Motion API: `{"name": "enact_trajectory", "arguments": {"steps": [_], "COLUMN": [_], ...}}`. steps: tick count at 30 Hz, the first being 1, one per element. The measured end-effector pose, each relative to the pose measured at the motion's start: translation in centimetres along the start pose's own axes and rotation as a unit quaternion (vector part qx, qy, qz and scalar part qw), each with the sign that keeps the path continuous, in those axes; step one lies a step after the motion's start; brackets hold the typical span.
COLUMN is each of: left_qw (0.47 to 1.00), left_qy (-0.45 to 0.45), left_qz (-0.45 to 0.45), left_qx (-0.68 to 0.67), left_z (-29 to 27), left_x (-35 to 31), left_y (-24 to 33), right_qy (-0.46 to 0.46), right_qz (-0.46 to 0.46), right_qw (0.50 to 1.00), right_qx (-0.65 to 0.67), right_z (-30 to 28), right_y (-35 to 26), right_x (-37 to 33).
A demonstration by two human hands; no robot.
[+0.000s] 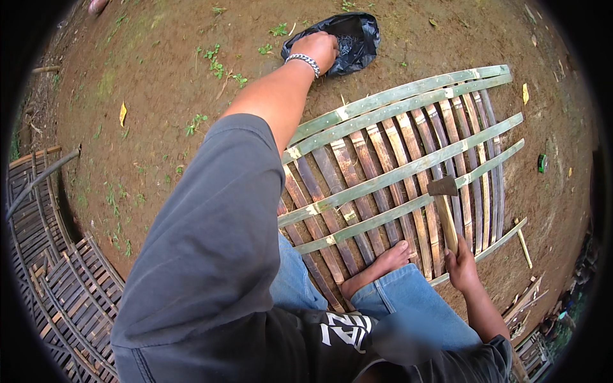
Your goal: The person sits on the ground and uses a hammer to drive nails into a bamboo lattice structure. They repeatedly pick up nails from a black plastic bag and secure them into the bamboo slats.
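Note:
My left hand (pixel 316 52), with a chain bracelet at the wrist, reaches far forward to a black plastic bag (pixel 363 39) lying open on the ground. Thin, shiny pieces like nails (pixel 345 45) show inside it. The fingers are curled at the bag's mouth; whatever they pinch is hidden. My right hand (pixel 462 263) grips the wooden handle of a hammer (pixel 442 187), its dark metal head raised over the panel. Beneath it lies a bamboo slat panel (pixel 389 198), brown strips crossed by long green strips. My bare foot (pixel 382 263) presses on the panel's near side.
More slatted bamboo panels (pixel 70 300) are stacked at the lower left, with a pole (pixel 45 180) sticking out. Bamboo offcuts (pixel 525 300) lie at the right. A small green object (pixel 542 163) rests on the brown dirt ground (pixel 153 83).

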State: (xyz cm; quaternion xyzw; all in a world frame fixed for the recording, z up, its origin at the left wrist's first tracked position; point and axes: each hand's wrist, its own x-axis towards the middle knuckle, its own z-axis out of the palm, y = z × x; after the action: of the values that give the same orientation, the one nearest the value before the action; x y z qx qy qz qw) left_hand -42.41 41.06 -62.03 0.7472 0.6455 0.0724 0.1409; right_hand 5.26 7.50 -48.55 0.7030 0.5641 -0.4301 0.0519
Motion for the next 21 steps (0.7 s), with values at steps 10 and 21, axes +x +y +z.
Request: {"name": "enact_trajectory", "arguments": {"steps": [10, 21], "left_qw": [0.963, 0.758], "left_qy": [0.169, -0.021], "left_qz": [-0.015, -0.320], "left_qx": [-0.208, -0.568], "left_z": [-3.8, -4.6], "left_x": [-2.7, -28.0], "left_y": [1.0, -6.0], "right_qy": [-0.040, -0.092], "right_qz": [0.051, -0.002], "right_qw": [0.997, 0.996], "right_qx": [0.039, -0.012], "right_z": [-0.3, 1.2], "right_y": [-2.7, -5.4], "right_x": [0.8, 3.2]}}
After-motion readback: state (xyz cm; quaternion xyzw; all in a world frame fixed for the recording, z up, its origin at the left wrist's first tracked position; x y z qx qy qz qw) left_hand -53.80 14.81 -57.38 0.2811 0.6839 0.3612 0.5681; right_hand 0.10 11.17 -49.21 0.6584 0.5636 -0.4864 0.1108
